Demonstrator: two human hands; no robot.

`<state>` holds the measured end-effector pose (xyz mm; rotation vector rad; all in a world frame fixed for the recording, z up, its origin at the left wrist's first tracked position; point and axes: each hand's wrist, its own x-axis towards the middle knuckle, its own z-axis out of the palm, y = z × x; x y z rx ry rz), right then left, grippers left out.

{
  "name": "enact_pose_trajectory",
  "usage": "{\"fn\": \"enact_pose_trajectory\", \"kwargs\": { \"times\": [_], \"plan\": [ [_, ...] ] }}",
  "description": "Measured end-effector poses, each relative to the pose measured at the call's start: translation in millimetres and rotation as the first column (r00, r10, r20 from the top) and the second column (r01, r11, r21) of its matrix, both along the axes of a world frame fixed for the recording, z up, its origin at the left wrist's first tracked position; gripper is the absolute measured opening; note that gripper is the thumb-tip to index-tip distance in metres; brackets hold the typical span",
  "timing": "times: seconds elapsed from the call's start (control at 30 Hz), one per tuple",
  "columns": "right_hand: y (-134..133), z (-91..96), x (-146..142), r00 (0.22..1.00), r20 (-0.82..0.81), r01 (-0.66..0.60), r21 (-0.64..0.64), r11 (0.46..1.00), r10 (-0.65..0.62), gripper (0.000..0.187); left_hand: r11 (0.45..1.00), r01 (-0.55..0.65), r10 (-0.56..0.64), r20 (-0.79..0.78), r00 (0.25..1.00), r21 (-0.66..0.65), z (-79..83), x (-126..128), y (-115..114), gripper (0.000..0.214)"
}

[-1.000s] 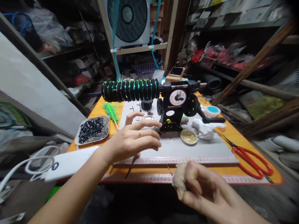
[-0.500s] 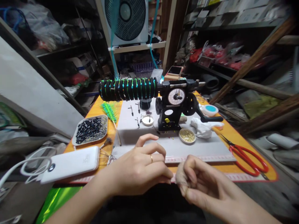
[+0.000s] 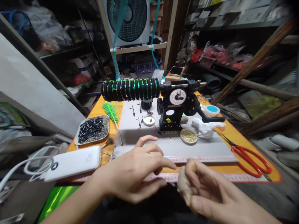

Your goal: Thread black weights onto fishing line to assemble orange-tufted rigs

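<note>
My left hand (image 3: 137, 168) hovers over the near table edge with its fingers apart, a gold ring on one finger and nothing held. To its right, my right hand (image 3: 205, 186) is closed in a pinch; a greyish wrapping covers one finger. Anything between its fingertips is too small to make out. Beyond both hands stands a black hand-crank winding machine (image 3: 171, 109) with a round dial. Its shaft carries a row of black rings (image 3: 130, 89) wound with green and blue strands. A small dish of gold beads (image 3: 188, 136) lies nearest the machine's foot.
At left are a tray of dark small parts (image 3: 93, 129), a white power bank (image 3: 74, 163) with cable, and a bright green feathery sprig (image 3: 110, 112). Red-handled scissors (image 3: 252, 160) lie at right, near crumpled white tissue (image 3: 203, 127). A fan (image 3: 127, 20) stands behind.
My left thumb and index finger have spread apart, and the left hand has drawn slightly away from the right. My right hand keeps its pinch. The view has shifted a little.
</note>
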<state>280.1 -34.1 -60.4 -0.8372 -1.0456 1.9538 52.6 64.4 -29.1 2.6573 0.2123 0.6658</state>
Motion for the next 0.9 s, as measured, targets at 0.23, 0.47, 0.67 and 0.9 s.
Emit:
{"fn": "enact_pose_trajectory", "kwargs": {
  "times": [0.23, 0.47, 0.67, 0.9],
  "plan": [
    [-1.4, 3.7, -1.7, 0.999, 0.006, -0.045, 0.006, 0.999, 0.045, 0.043, 0.99, 0.018, -0.035, 0.121, 0.992, 0.14, -4.2, 9.3, -2.2, 0.012],
    [-1.0, 1.7, -0.1, 0.996, 0.013, -0.093, 0.001, 0.996, 0.093, 0.047, 0.987, -0.02, 0.013, 0.047, 0.999, 0.159, 1.0, -2.7, 4.7, 0.014],
    [3.1, 1.1, 2.0, 0.996, 0.029, -0.081, 0.006, 0.997, 0.081, 0.044, 0.986, -0.062, 0.062, 0.001, 0.998, 0.157, -0.9, -11.2, 8.1, 0.017],
    [6.4, 7.4, 2.7, 0.885, 0.447, -0.013, 0.303, 0.953, -0.13, 0.016, 0.993, -0.087, 0.086, -0.013, 0.996, -0.074, -11.4, -1.9, -12.4, 0.04]
  ]
}}
